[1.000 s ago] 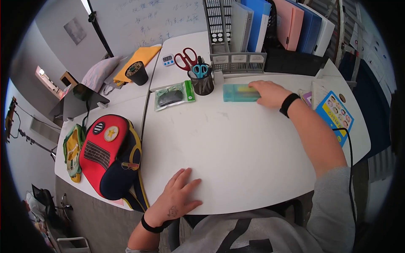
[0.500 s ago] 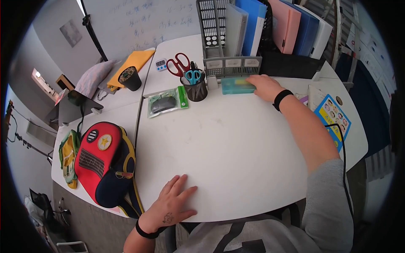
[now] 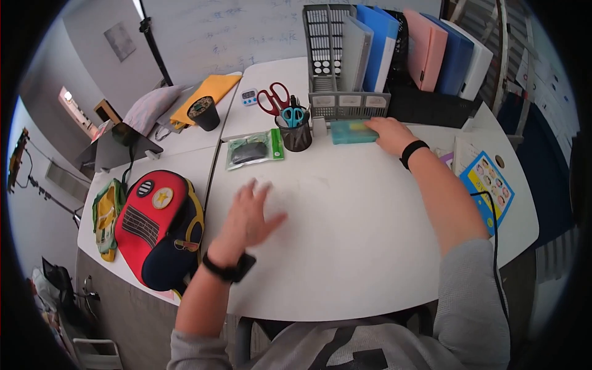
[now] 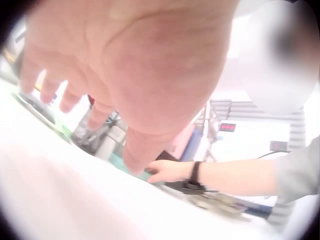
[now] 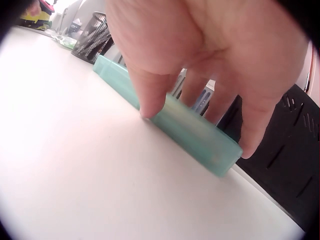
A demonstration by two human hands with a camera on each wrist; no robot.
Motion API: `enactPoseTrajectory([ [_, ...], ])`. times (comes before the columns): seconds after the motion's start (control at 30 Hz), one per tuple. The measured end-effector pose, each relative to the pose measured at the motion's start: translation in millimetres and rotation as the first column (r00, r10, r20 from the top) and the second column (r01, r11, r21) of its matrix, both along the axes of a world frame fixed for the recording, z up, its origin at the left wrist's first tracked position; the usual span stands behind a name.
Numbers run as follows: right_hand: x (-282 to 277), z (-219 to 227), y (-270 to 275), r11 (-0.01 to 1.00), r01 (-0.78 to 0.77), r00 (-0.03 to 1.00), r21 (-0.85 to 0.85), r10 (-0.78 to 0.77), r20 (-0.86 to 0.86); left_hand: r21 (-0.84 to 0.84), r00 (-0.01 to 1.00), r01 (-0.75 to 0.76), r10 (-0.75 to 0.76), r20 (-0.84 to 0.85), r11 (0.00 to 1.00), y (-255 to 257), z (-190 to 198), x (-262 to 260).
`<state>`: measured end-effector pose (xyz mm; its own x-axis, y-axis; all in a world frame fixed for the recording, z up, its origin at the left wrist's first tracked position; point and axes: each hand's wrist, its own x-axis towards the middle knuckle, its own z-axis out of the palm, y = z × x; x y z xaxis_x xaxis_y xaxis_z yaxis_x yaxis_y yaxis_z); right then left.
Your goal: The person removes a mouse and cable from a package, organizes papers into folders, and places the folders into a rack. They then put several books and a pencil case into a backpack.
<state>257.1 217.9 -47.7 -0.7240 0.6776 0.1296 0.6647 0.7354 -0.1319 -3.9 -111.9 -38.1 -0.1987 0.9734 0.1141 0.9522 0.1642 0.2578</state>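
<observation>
At the back of the table, my right hand (image 3: 394,137) grips a translucent teal plastic pencil case (image 3: 351,132) by its right half. In the right wrist view the thumb presses the near long side of the pencil case (image 5: 195,135), while the fingers reach over to its far side and right end. The case lies flat on the white tabletop, right along the front of the grey file rack (image 3: 348,105). My left hand (image 3: 246,219), blurred, hovers over the left part of the table with fingers spread, holding nothing.
Left of the case stands a mesh pen cup (image 3: 296,137) with scissors, beside a clear packet (image 3: 251,150). A red and navy backpack (image 3: 148,216) lies at the left. Upright folders (image 3: 425,52) fill the back right, and a blue illustrated booklet (image 3: 490,185) lies at the right.
My left hand has risen from the table's front edge and moved forward. My right hand has slid the pencil case back, closer to the file rack.
</observation>
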Motion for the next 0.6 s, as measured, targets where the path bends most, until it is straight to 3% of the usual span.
enactPoseTrajectory([
  [0.03, 0.9, -1.7, 1.6, 1.000, -0.016, 1.000, 0.009, 0.016, -0.008, 0.015, 0.984, -0.151, 0.151, -0.091, 0.988, 20.3, -3.8, -8.2],
  [0.07, 1.6, -5.5, 3.2, 0.999, -0.023, 1.000, 0.022, 0.024, -0.014, 0.029, 0.983, -0.161, 0.163, -0.087, 0.987, 35.2, -4.3, -15.2],
  [0.13, 2.7, -8.9, 4.1, 0.999, -0.019, 1.000, 0.026, 0.020, -0.020, -0.160, 0.890, -0.455, 0.452, -0.055, 0.876, 60.2, -4.3, -24.9],
  [0.3, 2.4, 2.8, -4.1, 0.998, 0.031, 0.999, -0.058, -0.032, -0.019, -0.241, 0.900, -0.427, 0.435, -0.021, 0.871, 78.7, -17.9, -44.1],
  [0.47, 1.2, 11.8, -6.6, 0.991, 0.055, 0.998, -0.119, -0.056, -0.006, -0.159, 0.945, -0.318, 0.326, 0.026, 0.935, 84.7, -29.5, -53.0],
  [0.6, 1.6, 9.7, -6.7, 0.989, 0.073, 0.997, -0.130, -0.072, 0.010, -0.157, 0.945, -0.317, 0.325, 0.030, 0.935, 82.8, -28.5, -51.2],
])
